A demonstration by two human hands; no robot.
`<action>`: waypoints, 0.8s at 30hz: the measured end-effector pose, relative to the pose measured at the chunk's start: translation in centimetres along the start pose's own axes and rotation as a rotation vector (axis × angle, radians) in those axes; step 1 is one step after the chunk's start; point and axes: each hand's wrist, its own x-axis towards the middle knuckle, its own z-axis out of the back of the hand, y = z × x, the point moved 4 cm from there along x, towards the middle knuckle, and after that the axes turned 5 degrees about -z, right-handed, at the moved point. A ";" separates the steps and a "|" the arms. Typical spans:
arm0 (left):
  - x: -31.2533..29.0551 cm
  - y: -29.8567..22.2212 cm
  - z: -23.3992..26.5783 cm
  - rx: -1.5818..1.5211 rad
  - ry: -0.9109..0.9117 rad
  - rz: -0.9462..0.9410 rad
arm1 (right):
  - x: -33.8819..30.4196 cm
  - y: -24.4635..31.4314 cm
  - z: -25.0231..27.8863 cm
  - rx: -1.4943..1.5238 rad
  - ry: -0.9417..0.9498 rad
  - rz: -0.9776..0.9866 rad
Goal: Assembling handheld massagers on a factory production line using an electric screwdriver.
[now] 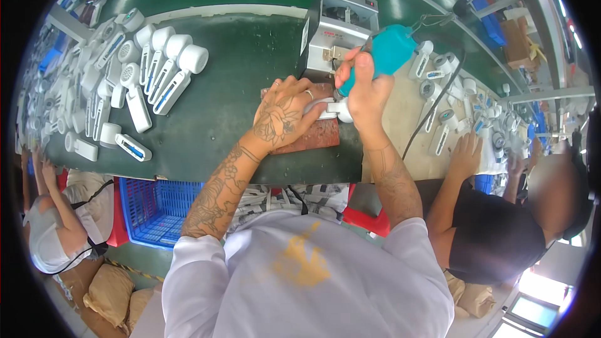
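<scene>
A small white plastic piece with a rounded end [342,111] lies on a reddish-brown rectangular pad [313,138], close to the near edge of the dark green worktable [225,144]. The tattooed left hand [285,109] is clamped over the piece, thumb and fingers on either side, probably to keep it from turning. The right hand [370,87] is wrapped around a teal handheld power driver [394,47], tilted with its lower end toward the piece; a metal hook at its top likely takes some of its weight.

Just beyond the pad, toward the table's far edge, stands a grey metal box-shaped machine [341,25], within easy reach. White round-headed handheld units [166,62] crowd the table's left side, several lined up alike, perhaps for quick picking. More white units lie on a tan sheet [400,138] to the right.

The driver's tip is hidden by the right hand, so contact with the piece cannot be told. The left fingers cover much of the piece; the outermost units blur at the rim.
</scene>
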 end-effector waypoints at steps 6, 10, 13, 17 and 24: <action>-0.2 0.1 0.0 -0.005 0.086 0.014 | 3.6 2.0 0.1 0.063 -0.139 0.170; -0.8 0.5 -0.9 0.087 0.025 -0.005 | 4.1 0.2 -0.3 -0.029 -0.032 0.200; -0.4 0.0 -0.4 0.076 -0.011 -0.028 | 3.9 -0.1 0.1 -0.025 -0.039 0.176; 0.1 -0.2 -0.1 -0.020 0.096 0.039 | 3.3 0.6 -0.2 -0.027 -0.017 0.070; 0.1 -0.9 0.7 -0.005 -0.046 -0.046 | -2.1 2.3 1.4 0.158 -0.078 -0.019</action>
